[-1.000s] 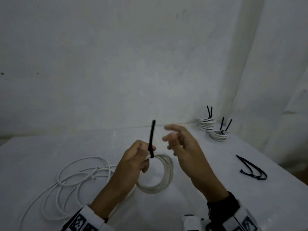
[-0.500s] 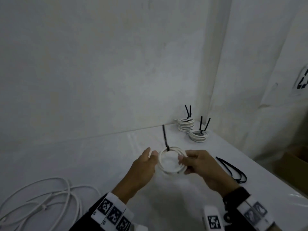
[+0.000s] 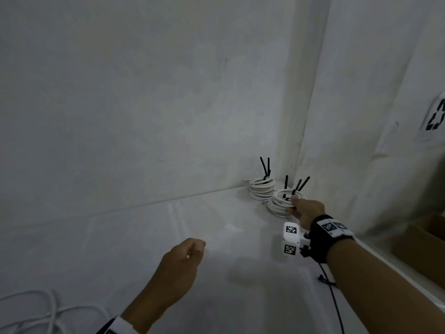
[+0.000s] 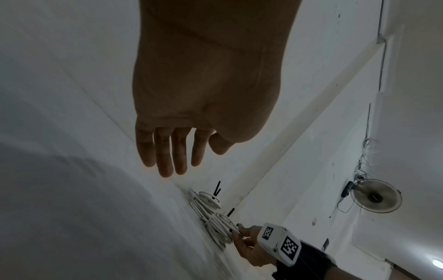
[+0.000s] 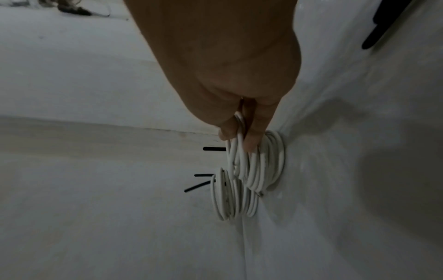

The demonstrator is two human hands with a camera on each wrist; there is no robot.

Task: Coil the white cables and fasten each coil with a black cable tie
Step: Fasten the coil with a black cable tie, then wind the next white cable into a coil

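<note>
Two fingers [image 5: 254, 132] round coil [image 5: 236, 149], seen only wrist-side

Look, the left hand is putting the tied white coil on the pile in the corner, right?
Not quite: it is the right hand that holds the tied white coil at the pile in the corner, as the head view shows. The left hand hangs over the table, holding nothing.

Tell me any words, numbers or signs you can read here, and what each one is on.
No readable words or numbers anywhere.
Recycling-arrows symbol, black: on a white sheet on the right wall, cut off by the picture's edge.
Black-and-white square code markers, patterns and not text: on the white block at the right wrist and on the black wristband.
</note>
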